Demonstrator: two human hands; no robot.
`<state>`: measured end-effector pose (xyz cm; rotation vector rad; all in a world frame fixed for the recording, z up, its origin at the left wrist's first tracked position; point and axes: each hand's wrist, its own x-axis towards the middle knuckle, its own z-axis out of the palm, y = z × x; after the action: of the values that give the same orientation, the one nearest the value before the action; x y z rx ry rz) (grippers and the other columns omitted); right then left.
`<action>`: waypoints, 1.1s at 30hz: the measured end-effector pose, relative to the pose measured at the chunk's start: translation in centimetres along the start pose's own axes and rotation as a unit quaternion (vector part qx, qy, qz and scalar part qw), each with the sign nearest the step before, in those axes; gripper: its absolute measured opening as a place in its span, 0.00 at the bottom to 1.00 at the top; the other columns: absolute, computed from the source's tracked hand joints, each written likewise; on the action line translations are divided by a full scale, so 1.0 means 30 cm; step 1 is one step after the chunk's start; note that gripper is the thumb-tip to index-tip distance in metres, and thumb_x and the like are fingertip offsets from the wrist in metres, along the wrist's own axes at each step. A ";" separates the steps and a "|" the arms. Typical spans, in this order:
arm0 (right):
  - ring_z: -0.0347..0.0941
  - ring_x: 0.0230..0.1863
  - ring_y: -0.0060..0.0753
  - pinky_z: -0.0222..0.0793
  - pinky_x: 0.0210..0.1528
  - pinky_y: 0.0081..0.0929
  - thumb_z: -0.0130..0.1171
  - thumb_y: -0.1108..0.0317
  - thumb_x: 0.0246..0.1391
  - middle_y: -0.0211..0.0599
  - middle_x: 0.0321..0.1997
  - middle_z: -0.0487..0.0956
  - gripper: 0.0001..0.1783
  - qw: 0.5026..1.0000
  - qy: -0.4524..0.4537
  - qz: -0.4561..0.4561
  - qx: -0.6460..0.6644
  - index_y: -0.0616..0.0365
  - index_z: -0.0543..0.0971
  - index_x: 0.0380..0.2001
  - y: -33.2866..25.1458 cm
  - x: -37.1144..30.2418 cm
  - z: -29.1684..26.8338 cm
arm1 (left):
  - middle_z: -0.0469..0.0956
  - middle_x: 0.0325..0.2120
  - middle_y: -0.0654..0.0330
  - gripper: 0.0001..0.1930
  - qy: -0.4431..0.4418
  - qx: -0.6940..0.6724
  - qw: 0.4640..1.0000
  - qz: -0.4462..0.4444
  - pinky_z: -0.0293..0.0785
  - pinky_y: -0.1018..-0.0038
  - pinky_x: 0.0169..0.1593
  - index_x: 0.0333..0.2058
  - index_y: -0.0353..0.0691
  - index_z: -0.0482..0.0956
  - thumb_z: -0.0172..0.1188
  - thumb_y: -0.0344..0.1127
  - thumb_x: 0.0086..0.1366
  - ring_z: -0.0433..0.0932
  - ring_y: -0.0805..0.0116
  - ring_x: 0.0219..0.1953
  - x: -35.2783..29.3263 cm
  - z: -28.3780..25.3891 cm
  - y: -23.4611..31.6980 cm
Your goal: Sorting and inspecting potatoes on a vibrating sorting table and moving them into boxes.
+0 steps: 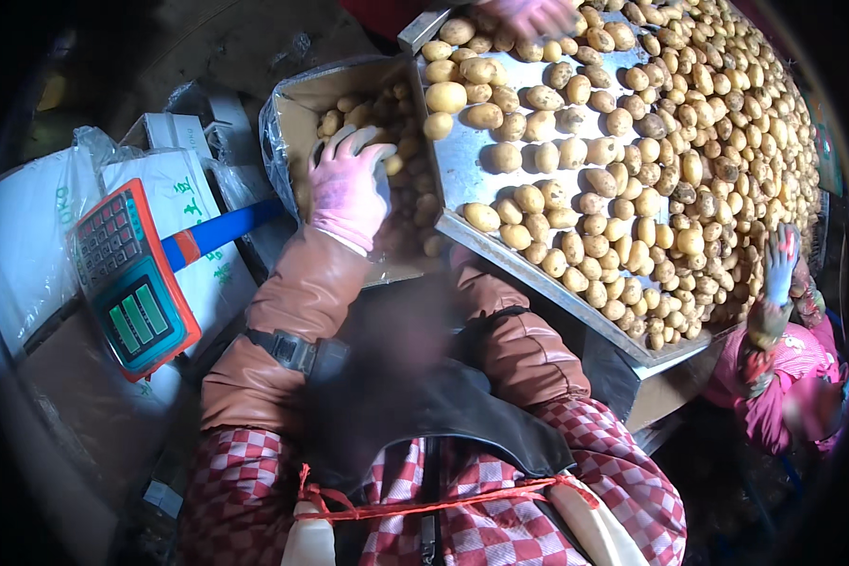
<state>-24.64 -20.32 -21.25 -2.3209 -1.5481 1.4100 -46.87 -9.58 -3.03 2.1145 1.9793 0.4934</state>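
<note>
My left hand [346, 189], in a pink glove with greyish fingertips, is over a plastic-lined cardboard box [297, 99]. Its fingers are apart, above the potatoes [407, 206] inside, and no potato shows in its grasp. Only a sliver of my right hand [459, 256] appears at the box's near right side, beside the edge of a metal sorting table [469, 174]; its fingers are hidden. Many yellow potatoes [623, 231] cover the table, loosely spaced near the box and heaped thickly farther right.
On the left, a digital scale display [137, 316] in an orange frame sits on a blue post, near white cartons [38, 236]. A co-worker's gloved hand [533, 16] reaches over potatoes at the far edge. Another co-worker's hand [780, 266] touches the heap at right.
</note>
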 end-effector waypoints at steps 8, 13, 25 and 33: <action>0.79 0.42 0.38 0.75 0.40 0.36 0.51 0.58 0.69 0.39 0.41 0.83 0.15 1.000 -0.001 0.000 -0.005 0.57 0.78 0.47 0.024 0.019 0.011 | 0.77 0.54 0.59 0.21 0.115 0.056 0.990 -0.055 0.61 0.55 0.65 0.52 0.53 0.80 0.67 0.41 0.57 0.71 0.56 0.60 -0.075 0.148 -0.076; 0.79 0.41 0.37 0.75 0.40 0.35 0.51 0.59 0.69 0.39 0.41 0.83 0.15 1.000 -0.001 0.007 -0.022 0.57 0.78 0.47 0.023 0.036 -0.001 | 0.69 0.62 0.48 0.39 0.018 0.104 0.914 -0.393 0.64 0.50 0.62 0.65 0.49 0.66 0.69 0.50 0.57 0.69 0.46 0.62 -0.325 0.265 -0.371; 0.79 0.40 0.36 0.75 0.38 0.35 0.52 0.59 0.69 0.40 0.40 0.82 0.14 0.998 -0.001 0.024 -0.050 0.57 0.78 0.46 0.007 0.140 -0.045 | 0.83 0.35 0.41 0.24 -0.186 -0.074 0.868 -0.454 0.77 0.51 0.47 0.40 0.36 0.84 0.56 0.55 0.68 0.81 0.38 0.42 -0.441 0.383 -0.471; 0.79 0.40 0.36 0.75 0.37 0.34 0.52 0.59 0.69 0.40 0.39 0.82 0.13 0.999 -0.020 0.022 -0.042 0.57 0.78 0.45 -0.020 0.020 0.165 | 0.82 0.37 0.38 0.26 -0.183 -0.113 0.844 -0.492 0.77 0.53 0.48 0.41 0.36 0.85 0.56 0.57 0.68 0.81 0.38 0.44 -0.645 0.365 -0.853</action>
<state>-28.38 -21.72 -24.31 -2.4041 -1.6072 1.4355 -67.32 -25.89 -24.59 0.7523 2.2559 0.0909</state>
